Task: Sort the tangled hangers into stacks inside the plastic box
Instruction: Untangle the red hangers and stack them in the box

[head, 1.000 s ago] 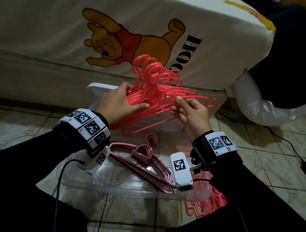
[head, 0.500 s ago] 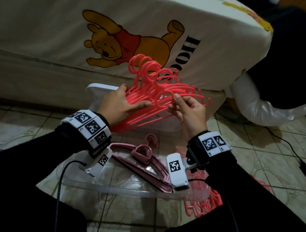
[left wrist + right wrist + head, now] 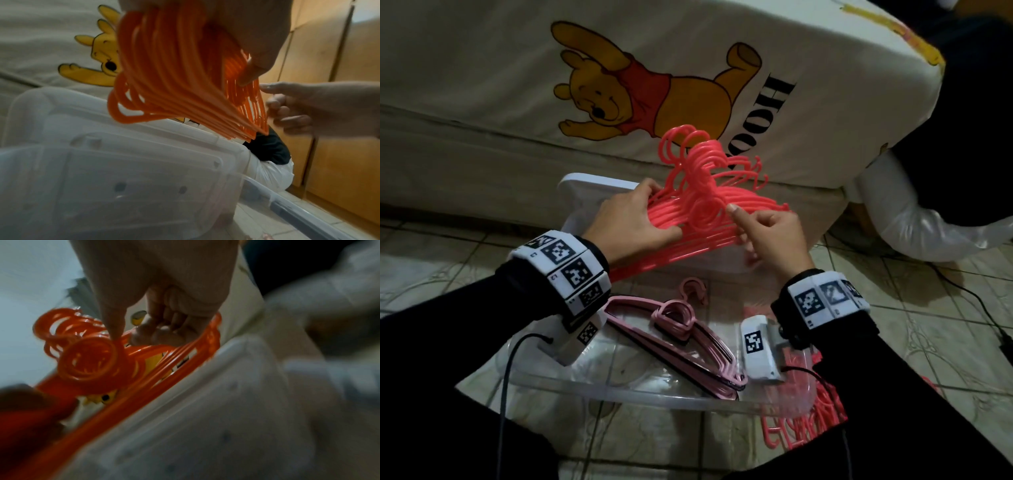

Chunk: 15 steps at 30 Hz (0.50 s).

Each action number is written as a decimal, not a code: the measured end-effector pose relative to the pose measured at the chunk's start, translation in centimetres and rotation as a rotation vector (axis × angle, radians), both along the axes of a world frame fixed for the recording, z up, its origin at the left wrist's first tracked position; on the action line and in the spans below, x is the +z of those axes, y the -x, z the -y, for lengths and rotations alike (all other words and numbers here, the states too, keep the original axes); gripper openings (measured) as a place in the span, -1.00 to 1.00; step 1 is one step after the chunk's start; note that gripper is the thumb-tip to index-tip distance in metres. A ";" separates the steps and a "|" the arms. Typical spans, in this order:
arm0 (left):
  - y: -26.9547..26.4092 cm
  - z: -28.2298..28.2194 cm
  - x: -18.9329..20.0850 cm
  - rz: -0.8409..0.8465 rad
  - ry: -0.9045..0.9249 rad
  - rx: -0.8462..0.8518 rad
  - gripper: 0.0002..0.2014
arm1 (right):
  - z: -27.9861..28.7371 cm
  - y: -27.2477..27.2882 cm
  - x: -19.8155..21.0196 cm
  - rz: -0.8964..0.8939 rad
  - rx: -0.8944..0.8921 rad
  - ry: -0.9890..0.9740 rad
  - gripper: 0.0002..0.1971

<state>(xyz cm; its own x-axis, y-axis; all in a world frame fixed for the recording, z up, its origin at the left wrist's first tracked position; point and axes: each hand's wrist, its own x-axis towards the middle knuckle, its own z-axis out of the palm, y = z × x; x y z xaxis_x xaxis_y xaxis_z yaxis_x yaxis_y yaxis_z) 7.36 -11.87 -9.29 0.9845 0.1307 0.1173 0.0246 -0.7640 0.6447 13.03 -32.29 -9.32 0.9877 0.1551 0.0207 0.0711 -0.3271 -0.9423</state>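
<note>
Coral hangers (image 3: 698, 219) bunched, held above clear plastic box (image 3: 654, 399), long axis left-right. Left hand (image 3: 630, 226) clamped on left shoulders; right hand (image 3: 770, 236) pinching near the hooks, nearer the misaligned ones. Pink stack (image 3: 678, 339) directly below in box.

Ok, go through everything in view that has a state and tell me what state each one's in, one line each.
coral hangers: bunched, held in the air above the box, hooks not all lined up.
left hand: grips the bunch's left side.
right hand: pinches the bunch near the hooks.
dusty pink hangers: stacked, lying inside the box.
plastic box: open, on the tiled floor.
lid: off, propped behind the box.
loose coral hangers: piled outside the box.
</note>
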 end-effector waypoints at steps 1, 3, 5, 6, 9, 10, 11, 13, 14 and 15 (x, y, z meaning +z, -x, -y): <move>0.1 0.0 0.1 0.005 -0.004 -0.007 -0.42 | 0.6 -0.3 0.1 0.192 -0.035 0.206 -0.61; 0.2 0.0 0.2 0.010 -0.005 -0.022 -0.40 | 1.3 -0.4 0.7 0.522 -0.049 0.487 -0.65; 0.2 0.0 0.3 0.010 -0.004 -0.032 -0.37 | 1.8 -0.5 0.7 0.662 0.046 0.693 -0.39; 0.2 0.0 0.4 0.006 -0.008 -0.040 -0.38 | 1.9 -0.5 0.6 0.688 0.076 0.778 -0.26; 0.3 -0.2 0.2 -0.021 -0.050 -0.104 -0.55 | 1.6 -0.3 -0.1 0.749 0.106 0.912 -0.14; 0.5 -0.3 0.2 -0.035 -0.083 -0.130 -0.60 | 1.5 -0.3 -0.4 0.762 0.135 0.941 -0.14; 0.7 -0.3 0.1 -0.057 -0.106 -0.154 -0.62 | 1.4 -0.4 -0.6 0.758 0.171 0.975 -0.12; 0.9 -0.3 -0.2 -0.114 -0.100 -0.188 -0.57 | 1.4 -0.6 -1.2 0.670 0.257 1.029 -0.06; 0.9 -0.3 -0.4 -0.138 -0.092 -0.189 -0.50 | 1.4 -0.6 -1.5 0.596 0.304 1.047 -0.02; 0.9 -0.3 -0.6 -0.158 -0.086 -0.188 -0.43 | 1.4 -0.6 -1.8 0.524 0.346 1.048 -0.01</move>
<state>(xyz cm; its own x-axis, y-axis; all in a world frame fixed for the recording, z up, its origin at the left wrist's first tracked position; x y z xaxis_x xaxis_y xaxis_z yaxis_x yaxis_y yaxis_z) 6.46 -11.61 -9.84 0.9975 -0.0602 -0.0374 -0.0277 -0.8167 0.5764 13.65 -33.65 -11.13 0.8007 0.5888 0.1107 0.5970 -0.7995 -0.0656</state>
